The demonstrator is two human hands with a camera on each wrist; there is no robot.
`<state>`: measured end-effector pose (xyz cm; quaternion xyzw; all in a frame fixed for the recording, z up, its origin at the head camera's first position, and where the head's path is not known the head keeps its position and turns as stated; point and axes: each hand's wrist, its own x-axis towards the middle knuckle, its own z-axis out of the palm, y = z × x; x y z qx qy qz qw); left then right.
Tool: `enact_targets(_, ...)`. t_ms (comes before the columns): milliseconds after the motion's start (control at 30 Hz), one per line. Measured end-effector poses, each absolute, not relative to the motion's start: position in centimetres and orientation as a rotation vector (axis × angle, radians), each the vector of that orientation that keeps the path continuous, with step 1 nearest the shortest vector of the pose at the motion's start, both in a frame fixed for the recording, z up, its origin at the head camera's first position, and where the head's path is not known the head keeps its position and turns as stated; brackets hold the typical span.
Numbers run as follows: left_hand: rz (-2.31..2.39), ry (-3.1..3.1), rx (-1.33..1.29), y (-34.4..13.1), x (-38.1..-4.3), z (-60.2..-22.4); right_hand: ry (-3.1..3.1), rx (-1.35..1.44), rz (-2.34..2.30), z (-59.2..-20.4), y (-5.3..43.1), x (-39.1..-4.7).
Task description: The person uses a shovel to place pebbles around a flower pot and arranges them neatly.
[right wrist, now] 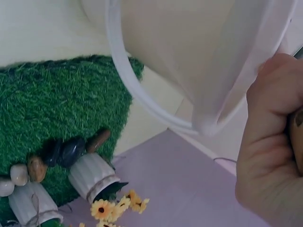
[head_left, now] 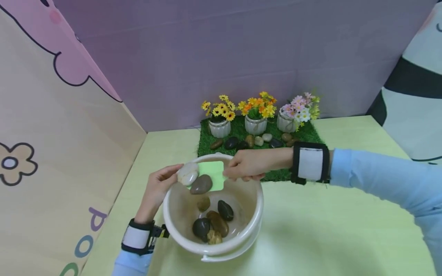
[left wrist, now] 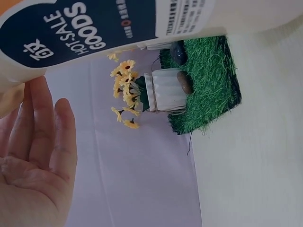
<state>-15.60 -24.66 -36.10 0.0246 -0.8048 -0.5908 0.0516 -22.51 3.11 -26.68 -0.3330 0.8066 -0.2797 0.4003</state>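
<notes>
A light green, flat, spatula-like blade (head_left: 216, 175) with rounded corners lies over the far part of a white bucket (head_left: 256, 230). On it rest a whitish stone (head_left: 188, 173) and a grey-brown stone (head_left: 202, 184). My right hand (head_left: 246, 163) grips the blade's right end; a brownish handle end (right wrist: 298, 137) shows in its fist. My left hand (head_left: 159, 187) holds the whitish stone at its left edge between thumb and fingers. Inside the bucket lie several stones, among them a black one (head_left: 225, 210), a brown one (head_left: 218, 223) and a rough yellowish one (head_left: 214, 237).
Behind the bucket lies an artificial grass mat (head_left: 276, 174) with several pebbles (head_left: 231, 143) in a row. On it stand a yellow flower pot (head_left: 220, 129), an orange one (head_left: 256, 125) and a pink one (head_left: 286, 122). The bucket's handle (head_left: 238, 251) hangs in front; the pale green table (head_left: 328, 230) extends right.
</notes>
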Motion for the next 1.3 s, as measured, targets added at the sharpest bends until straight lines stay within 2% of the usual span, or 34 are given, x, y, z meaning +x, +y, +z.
enact_targets(567,-1.840,-2.448,0.110,-24.5,-15.6,-35.8,2.151,-0.809,-0.748,-26.0,5.6,-27.2)
enact_targets(1300,-1.844,-2.438,0.124,-24.6,-15.2,-35.9,2.182,-0.702,-0.813,-30.2,8.8,-34.4)
